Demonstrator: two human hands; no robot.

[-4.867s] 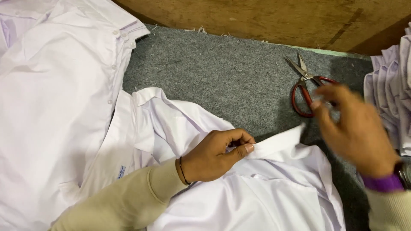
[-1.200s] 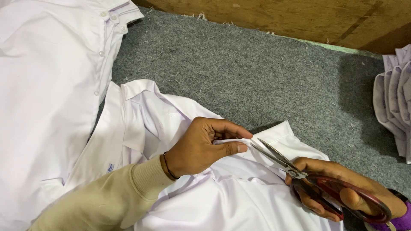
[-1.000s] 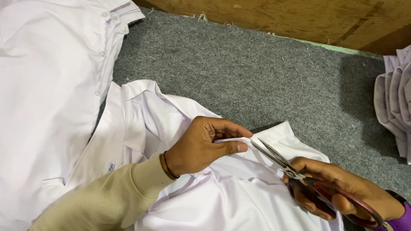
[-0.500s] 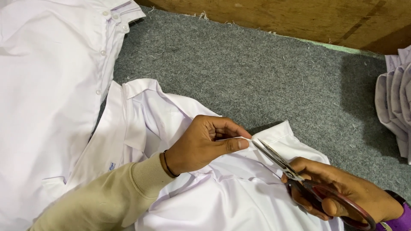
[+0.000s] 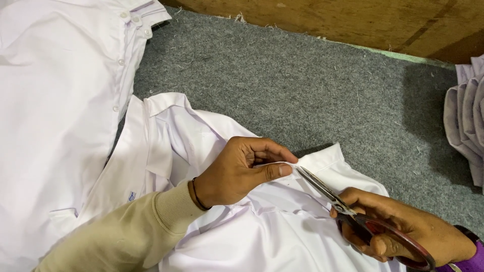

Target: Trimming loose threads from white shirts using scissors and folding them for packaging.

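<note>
Scissors (image 5: 348,211), lower right of frame, are gripped by the right hand (image 5: 403,231), blades nearly closed at the pinched fold; blade tips sit closer to the left hand (image 5: 237,171) than before. White shirt (image 5: 252,236), lower centre, is pinched between left fingers, unchanged.

Soft, even light falls from above, bright on the white shirt (image 5: 201,131). Shadows stay faint. Focus is sharp, with no glare.
</note>
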